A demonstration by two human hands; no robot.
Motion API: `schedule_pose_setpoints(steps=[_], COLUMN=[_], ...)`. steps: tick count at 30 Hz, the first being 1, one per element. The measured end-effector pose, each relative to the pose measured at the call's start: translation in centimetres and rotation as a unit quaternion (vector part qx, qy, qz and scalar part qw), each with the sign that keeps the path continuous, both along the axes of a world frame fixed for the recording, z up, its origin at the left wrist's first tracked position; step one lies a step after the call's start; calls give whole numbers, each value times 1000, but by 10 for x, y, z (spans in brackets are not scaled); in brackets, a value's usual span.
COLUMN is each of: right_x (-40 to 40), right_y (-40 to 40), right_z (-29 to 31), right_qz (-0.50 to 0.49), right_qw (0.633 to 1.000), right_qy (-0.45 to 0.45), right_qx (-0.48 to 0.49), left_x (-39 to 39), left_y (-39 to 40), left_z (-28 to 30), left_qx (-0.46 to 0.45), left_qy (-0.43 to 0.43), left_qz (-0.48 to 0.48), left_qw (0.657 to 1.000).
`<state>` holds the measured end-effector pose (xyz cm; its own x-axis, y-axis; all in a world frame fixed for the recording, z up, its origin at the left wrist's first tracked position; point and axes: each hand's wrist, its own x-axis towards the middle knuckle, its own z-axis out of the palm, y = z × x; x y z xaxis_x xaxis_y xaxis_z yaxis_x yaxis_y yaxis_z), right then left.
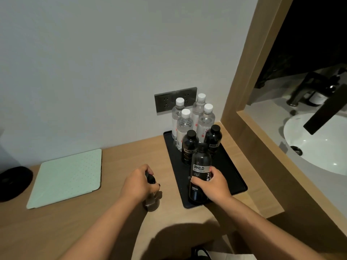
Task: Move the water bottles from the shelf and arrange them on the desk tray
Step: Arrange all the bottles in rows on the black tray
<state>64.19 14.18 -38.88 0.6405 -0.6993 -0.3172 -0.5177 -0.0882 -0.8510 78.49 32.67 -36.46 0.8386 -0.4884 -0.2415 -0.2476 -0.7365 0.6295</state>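
A black tray lies on the wooden desk by the wall. Several clear water bottles with white caps stand upright at its far end. Two dark bottles with black caps stand in front of them. My right hand grips a third dark bottle labelled PH8.0, upright over the tray's near end. My left hand is closed around another dark bottle that stands on the desk just left of the tray; most of it is hidden by the hand.
A pale green pad lies on the desk to the left, with a round black object beyond it. Grey wall sockets sit behind the tray. A wooden frame on the right opens onto a white sink and dark tap.
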Motion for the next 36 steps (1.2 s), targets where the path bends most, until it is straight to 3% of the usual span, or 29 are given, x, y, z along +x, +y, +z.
schedule_pose_setpoints(steps=[11,22,33,36], right_x=[23,30,47,47], right_y=[-38,-45,-49,-48], right_z=[-16,-36,-32,-29], right_qz=[115,120,117,104], right_qw=[988,986,986,989], right_qy=[12,-11,29,41], right_qx=[-107,-119,-111,-101], left_x=[-6,-21,-28,-37], left_y=[-3,-7,-9,-6], left_z=[-1,0,-7,-10], left_qx=[-23,-31,-59,-91], left_qy=[-2,-19,-39,-49], left_qz=[99,116,140,183], left_qw=[995,993,988,978])
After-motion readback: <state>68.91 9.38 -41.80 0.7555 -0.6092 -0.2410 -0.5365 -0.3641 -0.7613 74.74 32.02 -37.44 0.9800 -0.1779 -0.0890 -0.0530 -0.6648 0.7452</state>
